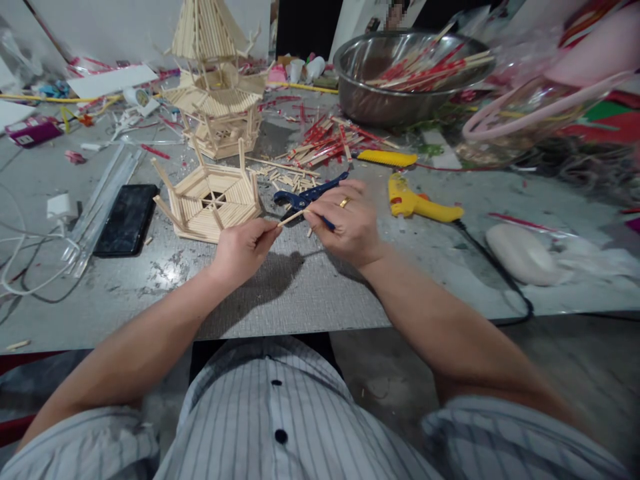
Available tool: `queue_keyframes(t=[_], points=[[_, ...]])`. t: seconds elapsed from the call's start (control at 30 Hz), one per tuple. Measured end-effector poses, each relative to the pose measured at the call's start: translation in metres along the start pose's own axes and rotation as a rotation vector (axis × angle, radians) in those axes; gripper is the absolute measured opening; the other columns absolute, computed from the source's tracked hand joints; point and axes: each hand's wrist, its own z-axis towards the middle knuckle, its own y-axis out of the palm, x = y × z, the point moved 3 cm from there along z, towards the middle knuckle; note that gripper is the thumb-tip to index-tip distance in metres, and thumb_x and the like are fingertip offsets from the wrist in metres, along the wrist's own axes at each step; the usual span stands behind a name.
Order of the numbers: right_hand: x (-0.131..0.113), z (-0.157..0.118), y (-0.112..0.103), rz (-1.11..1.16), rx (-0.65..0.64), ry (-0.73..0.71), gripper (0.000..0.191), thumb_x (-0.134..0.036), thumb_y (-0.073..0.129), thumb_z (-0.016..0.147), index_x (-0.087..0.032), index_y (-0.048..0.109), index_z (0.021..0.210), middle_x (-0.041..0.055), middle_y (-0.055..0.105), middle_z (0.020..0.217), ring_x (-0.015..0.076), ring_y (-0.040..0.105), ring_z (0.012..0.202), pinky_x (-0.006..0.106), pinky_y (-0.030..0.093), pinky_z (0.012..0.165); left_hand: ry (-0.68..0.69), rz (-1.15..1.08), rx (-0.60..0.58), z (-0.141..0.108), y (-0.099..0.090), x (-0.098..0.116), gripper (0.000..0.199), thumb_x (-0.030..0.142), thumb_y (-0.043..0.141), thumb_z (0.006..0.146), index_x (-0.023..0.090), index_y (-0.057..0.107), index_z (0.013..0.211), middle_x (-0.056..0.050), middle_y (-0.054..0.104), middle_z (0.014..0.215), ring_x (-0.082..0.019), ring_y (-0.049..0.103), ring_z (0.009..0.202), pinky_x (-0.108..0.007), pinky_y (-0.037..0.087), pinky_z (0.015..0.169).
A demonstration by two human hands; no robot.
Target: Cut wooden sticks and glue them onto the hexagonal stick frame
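Two hands on one thin stick (293, 217) here: the left hand (245, 247) pinches one end, the right hand (350, 223) (the one with the ring) has its fingers closed on the other, just above the table. Blue pliers (301, 202) are partly covered by the right hand, so can't tell if it's gripping them too. The wooden tower (215, 100) is cut off up top. A six-sided stick frame (195, 219) sits right by the left hand, loose red-wrapped sticks (325, 140) lie beyond, and a yellow glue gun (425, 208) is off to the right.
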Motion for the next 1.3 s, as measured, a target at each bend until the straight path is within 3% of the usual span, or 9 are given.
queue_keyframes(t=[0.1, 0.23, 0.33, 0.53, 0.77, 0.87, 0.93, 1.13, 1.3], points=[[-0.003, 0.002, -0.002, -0.005, 0.069, -0.036, 0.017, -0.024, 0.053, 0.090, -0.020, 0.063, 0.076, -0.0006, 0.068, 0.069, 0.0147, 0.061, 0.072, 0.035, 0.045, 0.082, -0.008, 0.003, -0.006, -0.001, 0.002, 0.000, 0.023, 0.028, 0.055, 0.088, 0.015, 0.073, 0.083, -0.001, 0.064, 0.059, -0.008, 0.053, 0.051, -0.020, 0.037, 0.050], [0.002, 0.004, 0.000, 0.180, -0.089, 0.036, 0.027, -0.032, 0.045, 0.094, -0.024, 0.063, 0.077, 0.0023, 0.069, 0.073, 0.0157, 0.061, 0.074, 0.036, 0.046, 0.078, -0.051, -0.042, -0.038, 0.001, 0.002, -0.003, 0.023, 0.028, 0.053, 0.089, 0.016, 0.073, 0.088, -0.004, 0.068, 0.067, -0.011, 0.059, 0.059, -0.021, 0.042, 0.056], [0.009, 0.003, 0.003, 0.423, -0.231, 0.154, 0.029, -0.039, 0.046, 0.094, -0.024, 0.065, 0.078, 0.0037, 0.069, 0.076, 0.0172, 0.062, 0.079, 0.035, 0.048, 0.075, -0.090, -0.082, -0.067, 0.003, 0.002, -0.006, 0.023, 0.029, 0.053, 0.088, 0.018, 0.073, 0.088, -0.004, 0.069, 0.069, -0.012, 0.060, 0.064, -0.022, 0.044, 0.060], [0.018, -0.004, 0.010, 0.807, -0.377, 0.461, 0.034, -0.052, 0.056, 0.087, -0.022, 0.069, 0.076, 0.0035, 0.068, 0.076, 0.0167, 0.061, 0.072, 0.033, 0.048, 0.069, -0.132, -0.147, -0.115, 0.005, 0.001, -0.004, 0.024, 0.029, 0.050, 0.088, 0.017, 0.071, 0.085, -0.003, 0.065, 0.067, -0.012, 0.056, 0.063, -0.023, 0.043, 0.061], [0.017, -0.010, 0.023, 1.118, -0.272, 0.617, 0.034, -0.056, 0.066, 0.079, -0.022, 0.070, 0.077, 0.0007, 0.066, 0.072, 0.0145, 0.061, 0.070, 0.031, 0.049, 0.068, -0.143, -0.218, -0.087, 0.007, -0.003, -0.004, 0.022, 0.029, 0.051, 0.088, 0.017, 0.067, 0.078, 0.001, 0.051, 0.057, -0.010, 0.043, 0.054, -0.023, 0.035, 0.054], [0.022, -0.014, 0.028, 1.089, -0.168, 0.685, 0.039, -0.061, 0.062, 0.078, -0.022, 0.068, 0.078, 0.0004, 0.065, 0.071, 0.0147, 0.061, 0.068, 0.032, 0.050, 0.067, -0.187, -0.223, 0.001, 0.007, -0.008, -0.005, 0.021, 0.031, 0.052, 0.087, 0.018, 0.064, 0.076, 0.002, 0.048, 0.056, -0.010, 0.040, 0.052, -0.023, 0.033, 0.052], [0.023, -0.015, 0.032, 0.975, -0.186, 0.661, 0.036, -0.057, 0.060, 0.082, -0.023, 0.068, 0.080, 0.0011, 0.066, 0.072, 0.0153, 0.061, 0.068, 0.033, 0.049, 0.067, -0.221, -0.213, 0.052, 0.007, -0.011, -0.004, 0.020, 0.032, 0.052, 0.087, 0.018, 0.062, 0.076, 0.002, 0.046, 0.056, -0.010, 0.038, 0.052, -0.023, 0.033, 0.051], [-0.002, -0.012, 0.045, 0.349, -0.476, 0.232, 0.018, -0.028, 0.059, 0.087, -0.021, 0.075, 0.089, 0.0071, 0.072, 0.086, 0.0215, 0.061, 0.085, 0.039, 0.044, 0.081, -0.213, -0.170, 0.051, 0.008, -0.012, -0.002, 0.018, 0.029, 0.049, 0.087, 0.019, 0.061, 0.078, 0.001, 0.052, 0.061, -0.011, 0.044, 0.056, -0.023, 0.037, 0.057], [-0.013, -0.013, 0.052, 0.172, -0.645, 0.172, 0.020, -0.026, 0.059, 0.088, -0.020, 0.077, 0.091, 0.0084, 0.073, 0.088, 0.0224, 0.057, 0.085, 0.039, 0.041, 0.078, -0.212, -0.093, -0.024, 0.010, -0.010, -0.006, 0.016, 0.024, 0.048, 0.086, 0.019, 0.062, 0.082, 0.000, 0.056, 0.062, -0.011, 0.046, 0.056, -0.022, 0.035, 0.056]])
